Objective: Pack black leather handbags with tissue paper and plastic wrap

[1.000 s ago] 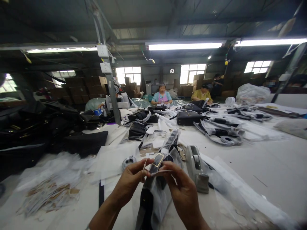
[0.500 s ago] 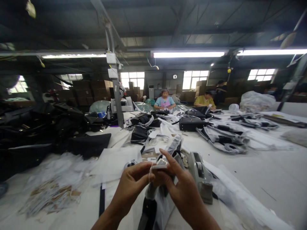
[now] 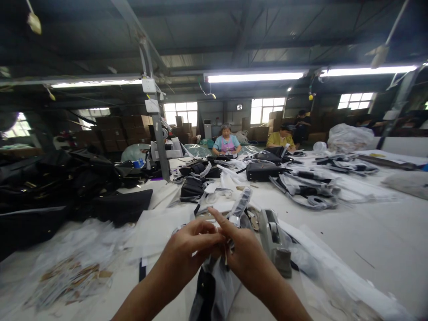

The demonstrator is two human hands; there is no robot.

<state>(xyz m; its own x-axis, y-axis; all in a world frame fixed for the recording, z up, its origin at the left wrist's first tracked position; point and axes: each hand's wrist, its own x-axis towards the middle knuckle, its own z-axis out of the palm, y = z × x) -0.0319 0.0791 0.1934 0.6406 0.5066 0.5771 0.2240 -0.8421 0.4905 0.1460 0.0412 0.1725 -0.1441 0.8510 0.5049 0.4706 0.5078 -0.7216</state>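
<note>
Two hands, your left hand [image 3: 187, 254] and right hand [image 3: 245, 258], fingers clamped on a wrapped black bag [image 3: 214, 285] at the surface's [image 3: 368, 232] near edge, tape dispenser [image 3: 274, 240] just beside.

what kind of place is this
Most likely a handbag factory's packing floor: a long white worktable strewn with black handbags and plastic-wrapped straps, stacked cardboard boxes behind, and seated co-workers at the far end.

Bare table [image 3: 384, 236] right of tape dispenser [image 3: 276, 240]; bags [image 3: 67, 187] crowd left.

hidden: what both grips pinch | cut off: black bag [image 3: 209, 290] at bottom edge
</note>
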